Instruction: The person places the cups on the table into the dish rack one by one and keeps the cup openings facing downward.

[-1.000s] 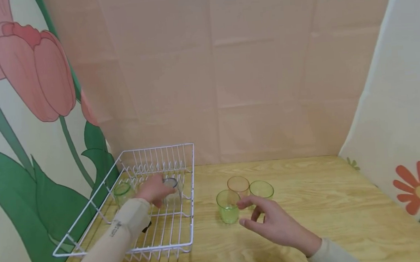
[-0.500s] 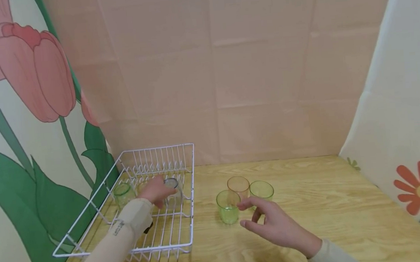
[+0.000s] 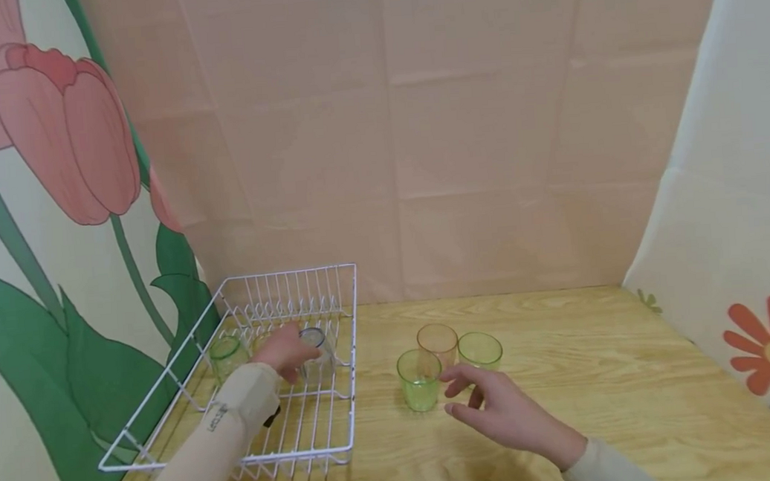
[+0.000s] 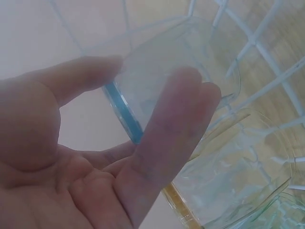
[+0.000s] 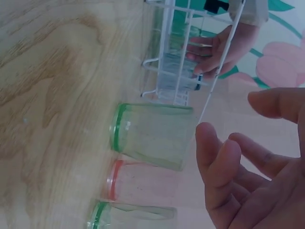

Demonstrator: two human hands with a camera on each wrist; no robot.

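Note:
My left hand [image 3: 287, 352] is inside the white wire dish rack [image 3: 293, 454], gripping a clear glass with a blue rim [image 3: 318, 364]. In the left wrist view the thumb lies at the blue rim [image 4: 125, 117] and two fingers stretch along the glass wall. Beside it stands a glass with an amber rim [image 4: 182, 207], mostly hidden by the hand in the head view. My right hand [image 3: 507, 414] hovers with loosely bent fingers and holds nothing. Just left of its fingertips stands a green glass [image 3: 420, 391] on the table.
Behind that green glass stand an orange-red glass [image 3: 437, 341] and another green glass [image 3: 480, 347], close together. A green-rimmed glass [image 3: 226, 360] sits on the rack's left side. Pink and flowered cloths [image 3: 484, 129] enclose the wooden table [image 3: 569, 377].
My right hand has shifted very slightly right, away from the front green glass. My left hand stays at the blue-rimmed glass almost unmoved.

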